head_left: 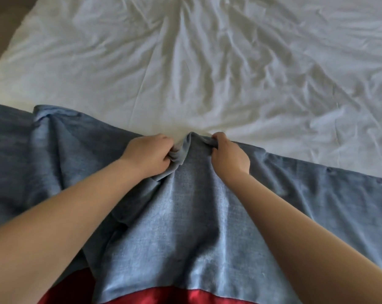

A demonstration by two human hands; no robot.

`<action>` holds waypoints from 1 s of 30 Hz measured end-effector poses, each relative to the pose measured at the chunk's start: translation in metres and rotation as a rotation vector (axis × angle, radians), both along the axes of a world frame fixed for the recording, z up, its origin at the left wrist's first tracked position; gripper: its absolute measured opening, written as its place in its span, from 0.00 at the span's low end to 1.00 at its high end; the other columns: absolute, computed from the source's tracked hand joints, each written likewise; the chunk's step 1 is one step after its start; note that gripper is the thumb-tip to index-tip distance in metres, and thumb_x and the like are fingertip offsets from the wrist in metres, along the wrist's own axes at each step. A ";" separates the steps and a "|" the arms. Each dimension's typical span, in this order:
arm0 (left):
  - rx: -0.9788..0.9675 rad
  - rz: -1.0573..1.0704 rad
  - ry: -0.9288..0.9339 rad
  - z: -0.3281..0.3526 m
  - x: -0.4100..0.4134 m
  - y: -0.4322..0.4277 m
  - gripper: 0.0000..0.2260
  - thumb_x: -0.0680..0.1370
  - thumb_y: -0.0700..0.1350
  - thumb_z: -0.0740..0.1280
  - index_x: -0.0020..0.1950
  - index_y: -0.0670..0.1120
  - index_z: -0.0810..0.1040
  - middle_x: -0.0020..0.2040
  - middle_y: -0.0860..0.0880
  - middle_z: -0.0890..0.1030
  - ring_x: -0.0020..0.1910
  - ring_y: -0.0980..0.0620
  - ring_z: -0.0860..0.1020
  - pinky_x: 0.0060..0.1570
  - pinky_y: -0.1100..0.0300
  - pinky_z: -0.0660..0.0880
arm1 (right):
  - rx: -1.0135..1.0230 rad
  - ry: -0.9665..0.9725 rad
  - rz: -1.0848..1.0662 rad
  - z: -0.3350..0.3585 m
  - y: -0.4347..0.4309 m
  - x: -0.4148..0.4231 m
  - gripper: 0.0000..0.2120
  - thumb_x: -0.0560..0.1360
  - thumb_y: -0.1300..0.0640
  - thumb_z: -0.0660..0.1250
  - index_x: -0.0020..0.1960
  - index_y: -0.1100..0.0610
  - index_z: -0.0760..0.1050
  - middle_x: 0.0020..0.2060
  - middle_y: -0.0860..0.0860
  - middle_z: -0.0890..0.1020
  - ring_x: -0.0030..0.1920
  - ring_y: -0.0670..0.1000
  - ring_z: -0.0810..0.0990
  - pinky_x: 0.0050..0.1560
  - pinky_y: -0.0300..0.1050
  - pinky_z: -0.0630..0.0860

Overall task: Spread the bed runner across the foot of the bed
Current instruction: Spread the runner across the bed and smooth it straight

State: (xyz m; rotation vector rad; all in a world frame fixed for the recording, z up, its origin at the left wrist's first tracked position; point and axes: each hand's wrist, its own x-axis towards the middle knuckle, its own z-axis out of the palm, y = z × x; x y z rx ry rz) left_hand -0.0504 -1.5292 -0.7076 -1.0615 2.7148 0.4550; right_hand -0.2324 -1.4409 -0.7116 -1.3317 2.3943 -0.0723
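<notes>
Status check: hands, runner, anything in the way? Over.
Copy: left hand and right hand both grip bunched far edge of blue runner. Runner creased over white sheet. No obstruction seen.

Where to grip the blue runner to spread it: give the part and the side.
Probably the far edge of the runner, reaching over it from the near side, as the left hand and right hand do. That edge is puckered into a ridge between them and lies free on the sheet, so pinching it there and drawing outward should flatten it.

White-sheeted bed (207,62) bears the blue bed runner (185,205).
</notes>
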 end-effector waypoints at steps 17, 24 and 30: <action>-0.204 0.126 -0.154 0.022 0.012 -0.047 0.09 0.70 0.44 0.65 0.50 0.48 0.77 0.50 0.49 0.76 0.46 0.45 0.77 0.36 0.59 0.65 | 0.005 -0.055 -0.128 0.004 -0.009 -0.003 0.10 0.79 0.59 0.52 0.57 0.55 0.68 0.38 0.52 0.77 0.39 0.57 0.77 0.35 0.46 0.71; 0.002 0.213 0.061 0.005 -0.014 -0.042 0.08 0.79 0.46 0.62 0.47 0.48 0.81 0.47 0.48 0.81 0.46 0.45 0.78 0.45 0.51 0.77 | 0.258 -0.103 -0.247 0.000 -0.007 -0.047 0.04 0.77 0.67 0.61 0.48 0.64 0.74 0.29 0.53 0.83 0.35 0.55 0.83 0.41 0.51 0.79; 0.035 0.274 0.103 0.001 -0.016 -0.047 0.06 0.78 0.43 0.65 0.47 0.45 0.81 0.47 0.45 0.82 0.48 0.43 0.78 0.48 0.49 0.77 | 0.280 -0.117 -0.180 0.013 -0.013 -0.073 0.08 0.74 0.67 0.63 0.46 0.60 0.80 0.32 0.55 0.84 0.37 0.54 0.83 0.45 0.50 0.81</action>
